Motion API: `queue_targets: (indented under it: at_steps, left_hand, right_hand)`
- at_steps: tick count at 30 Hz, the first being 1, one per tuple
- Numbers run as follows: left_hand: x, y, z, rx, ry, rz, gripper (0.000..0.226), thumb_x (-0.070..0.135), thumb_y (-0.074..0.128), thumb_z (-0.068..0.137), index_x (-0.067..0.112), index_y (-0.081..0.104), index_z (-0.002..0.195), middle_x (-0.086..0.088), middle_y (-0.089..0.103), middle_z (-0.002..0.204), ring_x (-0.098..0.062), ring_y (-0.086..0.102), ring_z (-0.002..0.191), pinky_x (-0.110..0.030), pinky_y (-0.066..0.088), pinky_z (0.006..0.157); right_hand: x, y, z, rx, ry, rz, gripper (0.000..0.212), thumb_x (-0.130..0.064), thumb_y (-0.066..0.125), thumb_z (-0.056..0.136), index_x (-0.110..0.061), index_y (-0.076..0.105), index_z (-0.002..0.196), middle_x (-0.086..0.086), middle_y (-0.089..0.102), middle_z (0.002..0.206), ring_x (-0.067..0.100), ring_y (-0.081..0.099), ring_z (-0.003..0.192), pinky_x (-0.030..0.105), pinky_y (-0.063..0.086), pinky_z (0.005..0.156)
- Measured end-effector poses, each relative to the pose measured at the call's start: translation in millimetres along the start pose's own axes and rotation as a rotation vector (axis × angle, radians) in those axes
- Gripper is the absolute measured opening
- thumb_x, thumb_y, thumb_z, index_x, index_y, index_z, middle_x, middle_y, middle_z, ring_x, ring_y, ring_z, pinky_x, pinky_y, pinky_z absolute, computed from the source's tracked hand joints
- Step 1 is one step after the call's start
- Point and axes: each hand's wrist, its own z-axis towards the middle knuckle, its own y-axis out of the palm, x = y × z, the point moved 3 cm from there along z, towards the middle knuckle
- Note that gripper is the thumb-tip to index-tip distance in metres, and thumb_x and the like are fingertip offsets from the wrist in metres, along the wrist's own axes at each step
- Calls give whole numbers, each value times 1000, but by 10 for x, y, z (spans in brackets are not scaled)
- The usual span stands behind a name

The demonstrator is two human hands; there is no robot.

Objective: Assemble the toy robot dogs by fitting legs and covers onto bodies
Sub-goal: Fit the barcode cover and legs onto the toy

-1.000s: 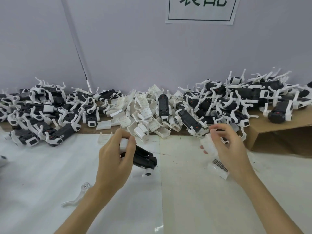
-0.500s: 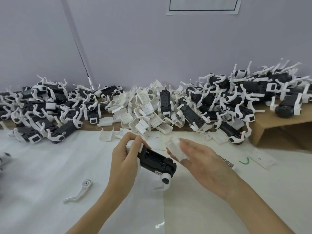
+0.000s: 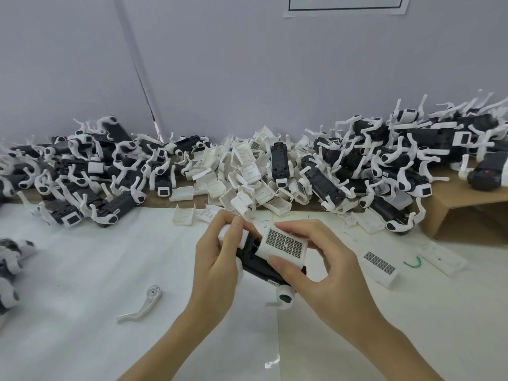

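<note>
1. The body [image 3: 254,266], black and oblong, is held above the middle of the table [image 3: 82,270], between both hands; its long axis runs from upper left, away from the person, to lower right, towards the near edge.
2. A white cover [image 3: 284,244], its gridded label facing up, is laid on the body's upper side, seemingly not yet seated.
3. The cover is pinched by the right hand [image 3: 321,273], thumb on its near edge and fingers curled over its far edge.
4. The body's far end is gripped by the left hand [image 3: 217,268], fingers wrapped round a white part there.
5. A loose leg [image 3: 143,305] lies on the table left of the hands, nearer the left hand.
6. Spare covers [image 3: 242,171] are heaped along the far edge.
</note>
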Motion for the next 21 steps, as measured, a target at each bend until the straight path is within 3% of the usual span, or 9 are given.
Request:
queue_targets:
  at_steps: [5,8,10,12,15,17,18,20,21]
  left_hand:
    - [-31,-9,11,-2,-11,22,30,30,48,102,13,64,83,1,70,80,-7,56,63,-9,41,55]
    - [-89,-33,28,10,-45,52,31,34,49,99,10,63,84,-14,68,78,-16,51,66,-14,40,58]
    - [-119,-61,49,26,-61,75,34,36,49,99,9,62,84,-20,66,78,-18,50,67,-14,40,59]
    - [-142,-90,72,48,-72,80,35,37,49,98,7,60,85,-20,65,79,-20,51,68,-18,40,61]
    - [-175,-114,106,83,-97,67,34,39,50,96,8,60,85,-25,64,80,-23,49,68,-24,38,60]
    - [-197,-128,126,96,-99,66,34,39,50,95,9,60,84,-24,64,79,-22,48,67,-20,38,59]
    - [-206,-136,131,99,-100,68,34,40,50,95,9,60,84,-26,62,79,-21,48,66,-18,38,58]
    - [-216,-151,142,103,-100,64,35,40,50,95,9,60,83,-28,61,77,-21,47,64,-16,38,57]
    - [-221,-156,145,103,-97,64,34,40,50,95,10,60,83,-27,61,75,-22,48,64,-17,39,58]
  right_hand:
    - [7,-5,10,68,-18,-66,30,-34,74,95,-32,66,124,-14,69,119,13,65,114,12,46,92]
    - [189,-161,82,140,60,-211,25,-35,67,99,-30,66,124,-19,70,112,4,65,107,11,45,89]
    - [381,-395,123,238,134,-433,25,-25,65,100,-21,68,125,-9,70,116,11,65,109,29,49,98]
    - [571,-665,151,311,259,-754,31,-13,64,100,-10,67,130,9,68,128,33,59,124,51,40,108]
    - [716,-801,181,308,369,-1020,42,-9,66,97,-6,63,139,15,57,148,38,45,142,53,24,117]
    - [700,-628,268,271,223,-929,36,-6,69,94,-9,68,129,11,64,137,36,55,129,51,36,109]
    - [687,-491,340,212,169,-816,31,-7,68,94,-12,70,124,5,68,127,28,61,120,43,44,102]
    - [655,-163,529,35,210,-573,21,-19,67,98,-25,69,118,-14,70,105,0,65,95,23,50,82]
    - [665,8,637,-59,257,-505,17,-27,69,98,-30,67,115,-19,68,96,-4,65,86,17,49,74]
